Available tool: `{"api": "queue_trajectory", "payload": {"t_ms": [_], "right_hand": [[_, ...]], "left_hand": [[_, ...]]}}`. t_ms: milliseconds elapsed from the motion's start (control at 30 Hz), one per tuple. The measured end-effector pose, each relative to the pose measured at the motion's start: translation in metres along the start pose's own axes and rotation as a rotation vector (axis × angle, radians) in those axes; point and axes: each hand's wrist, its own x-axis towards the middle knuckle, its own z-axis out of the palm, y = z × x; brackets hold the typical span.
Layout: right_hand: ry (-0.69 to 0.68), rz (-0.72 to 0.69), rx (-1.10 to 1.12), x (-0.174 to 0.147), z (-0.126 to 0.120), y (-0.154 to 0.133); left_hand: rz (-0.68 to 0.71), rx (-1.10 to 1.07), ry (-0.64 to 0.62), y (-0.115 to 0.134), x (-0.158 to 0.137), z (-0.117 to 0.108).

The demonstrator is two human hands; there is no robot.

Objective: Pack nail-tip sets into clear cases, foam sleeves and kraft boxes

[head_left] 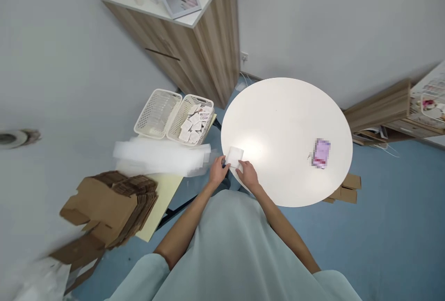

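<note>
A small, flat, white wrapped packet lies at the left edge of the round white table. My left hand grips its near left corner, with the thumb towards the packet and the fingers curled. On the near right side, my right hand pinches the packet's lower edge. What is inside the wrapping is hidden. Left of my left hand is a stack of translucent white foam sheets.
A blurred purple item is on the table's right side. Two white baskets stand to the left, the right one holding cards. Flattened cardboard boxes are stacked at lower left. A wooden cabinet stands behind.
</note>
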Motion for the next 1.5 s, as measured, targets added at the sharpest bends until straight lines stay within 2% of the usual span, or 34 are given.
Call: {"api": "queue_trajectory", "payload": {"t_ms": [100, 233, 500, 600, 700, 800, 900, 1000, 1100, 1300, 1500], "right_hand": [[0.010, -0.011, 0.088, -0.016, 0.002, 0.002], [-0.012, -0.029, 0.164, -0.036, 0.005, -0.004], [0.057, -0.049, 0.257, -0.067, 0.012, -0.049], [0.049, -0.068, 0.250, -0.078, 0.017, -0.079], [0.052, -0.113, 0.237, -0.090, 0.032, -0.116], [0.020, -0.178, 0.200, -0.101, 0.058, -0.156], [-0.049, -0.256, 0.148, -0.109, 0.092, -0.195], [-0.104, -0.314, 0.104, -0.119, 0.128, -0.230], [-0.139, -0.344, 0.058, -0.130, 0.158, -0.261], [-0.193, -0.396, -0.060, -0.145, 0.196, -0.304], [-0.254, -0.434, -0.217, -0.137, 0.225, -0.331]], "left_hand": [[-0.024, -0.034, 0.044, -0.009, -0.031, -0.019], [-0.089, -0.106, 0.115, -0.031, -0.074, -0.056], [-0.246, -0.273, 0.229, -0.099, -0.131, -0.119], [-0.231, -0.242, 0.288, -0.135, -0.160, -0.147], [-0.194, -0.092, 0.418, -0.183, -0.191, -0.185], [-0.230, 0.083, 0.520, -0.237, -0.217, -0.224], [-0.256, 0.180, 0.499, -0.289, -0.232, -0.252], [-0.239, 0.172, 0.392, -0.325, -0.235, -0.266], [-0.198, 0.169, 0.289, -0.345, -0.233, -0.271], [-0.088, 0.189, 0.230, -0.363, -0.226, -0.274], [-0.051, 0.161, 0.165, -0.373, -0.220, -0.282]]}}
